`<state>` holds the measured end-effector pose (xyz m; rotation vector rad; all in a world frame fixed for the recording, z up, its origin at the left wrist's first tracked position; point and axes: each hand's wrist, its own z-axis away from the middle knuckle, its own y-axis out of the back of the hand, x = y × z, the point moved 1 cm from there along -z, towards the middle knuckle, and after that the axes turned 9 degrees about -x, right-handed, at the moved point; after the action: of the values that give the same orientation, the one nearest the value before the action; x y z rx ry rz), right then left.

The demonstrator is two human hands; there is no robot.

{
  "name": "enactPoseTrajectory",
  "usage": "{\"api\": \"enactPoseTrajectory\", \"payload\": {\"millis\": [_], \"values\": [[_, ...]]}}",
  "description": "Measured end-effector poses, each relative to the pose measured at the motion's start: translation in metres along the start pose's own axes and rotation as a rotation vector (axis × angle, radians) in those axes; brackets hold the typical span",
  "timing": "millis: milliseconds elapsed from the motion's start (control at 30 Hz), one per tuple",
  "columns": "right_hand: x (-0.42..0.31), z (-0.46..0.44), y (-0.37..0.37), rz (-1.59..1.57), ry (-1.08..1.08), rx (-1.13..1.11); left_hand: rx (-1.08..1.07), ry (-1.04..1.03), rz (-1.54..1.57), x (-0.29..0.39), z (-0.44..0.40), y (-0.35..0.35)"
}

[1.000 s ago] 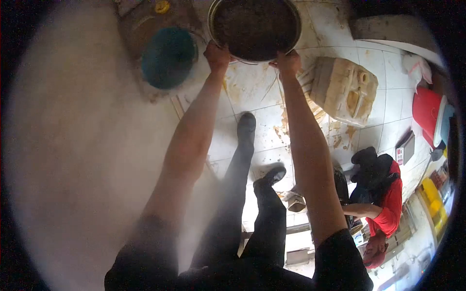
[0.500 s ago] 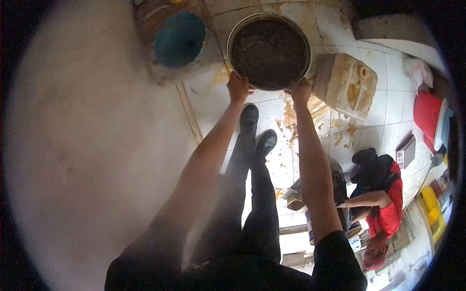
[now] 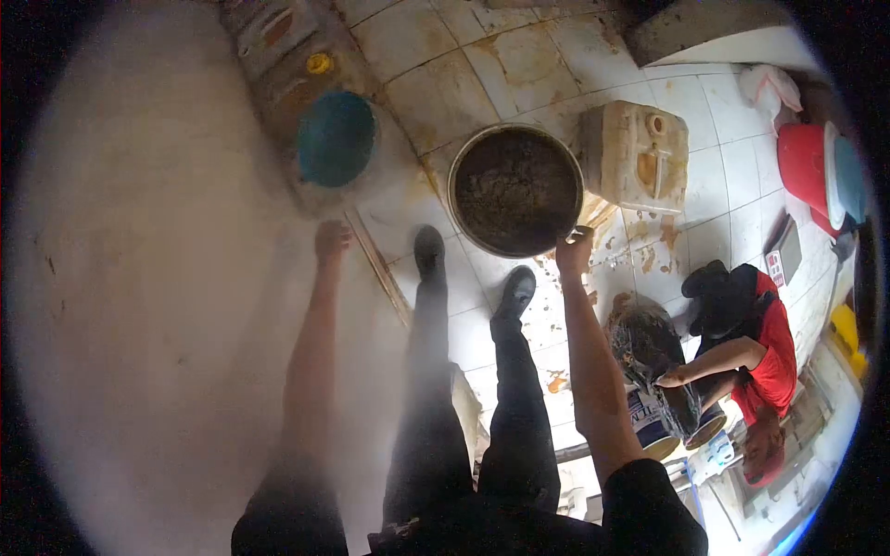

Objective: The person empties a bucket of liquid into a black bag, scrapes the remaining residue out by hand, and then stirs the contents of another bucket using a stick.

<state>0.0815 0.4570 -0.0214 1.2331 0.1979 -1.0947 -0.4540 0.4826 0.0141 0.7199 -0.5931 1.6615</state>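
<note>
A round bucket with a pale rim stands on the tiled floor, its inside dark with what looks like mud or soil. My right hand is closed on its near-right rim. My left hand is off the bucket, out to the left, below a teal basin. Haze blurs that hand, but its fingers look loosely parted and nothing shows in them. Just right of the bucket sits a dirty plastic jerrycan.
A thin wooden strip lies left of my shoes. At right a person in a red shirt handles a dark plastic bag by some pails. Red tubs stand beyond, and brown stains mark the tiles.
My left hand has let go of the bucket rim and swung left. The bucket sits lower in view, with my right hand still on it. My feet have moved apart.
</note>
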Motion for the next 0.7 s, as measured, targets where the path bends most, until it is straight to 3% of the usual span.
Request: {"api": "enactPoseTrajectory", "payload": {"millis": [33,67,100,167,200,233,267,300,333,400,433,467,500,567,633,700], "values": [[-0.028,0.011,0.011,0.057,0.119,0.248,0.094,-0.088,-0.275,0.013,-0.005,0.008],[-0.048,0.012,0.016,0.069,0.110,0.261,0.183,-0.179,-0.547,0.025,-0.013,0.013],[-0.065,0.013,0.019,0.002,0.131,0.248,0.131,-0.381,-0.657,0.018,-0.050,0.047],[-0.091,0.025,0.003,-0.078,0.219,0.243,0.055,-0.548,-0.761,-0.002,-0.078,0.078],[-0.089,0.030,-0.017,-0.312,0.252,0.122,0.047,-0.561,-0.896,0.009,-0.077,0.078],[-0.135,0.047,-0.015,-0.418,0.176,-0.027,0.040,-0.587,-1.027,0.033,-0.079,0.070],[-0.104,0.046,-0.062,-0.353,0.179,-0.097,0.026,-0.611,-1.155,0.056,-0.080,0.060],[-0.166,0.056,-0.054,-0.434,0.124,-0.270,0.013,-0.652,-1.269,0.067,-0.095,0.045],[-0.161,0.054,-0.094,-0.253,0.300,-0.262,0.004,-0.699,-1.380,0.077,-0.110,0.029],[-0.184,0.053,-0.141,-0.977,-0.231,-0.702,-0.065,-0.675,-1.468,0.071,-0.132,0.026],[-0.239,0.061,-0.139,-0.694,-0.128,-0.533,-0.107,-0.636,-1.484,0.066,-0.137,0.033],[-0.248,0.060,-0.160,-0.633,-0.029,-0.433,-0.144,-0.614,-1.485,0.063,-0.146,0.032],[-0.262,0.046,-0.174,-0.592,0.084,-0.474,-0.163,-0.588,-1.485,0.063,-0.149,0.034],[-0.297,0.042,-0.178,-0.688,-0.172,-0.604,-0.200,-0.537,-1.499,0.059,-0.151,0.042],[-0.297,0.034,-0.200,-0.653,-0.129,-0.587,-0.222,-0.502,-1.511,0.057,-0.151,0.046],[-0.314,0.032,-0.190,-0.490,-0.017,-0.410,-0.262,-0.470,-1.525,0.051,-0.151,0.049]]}}
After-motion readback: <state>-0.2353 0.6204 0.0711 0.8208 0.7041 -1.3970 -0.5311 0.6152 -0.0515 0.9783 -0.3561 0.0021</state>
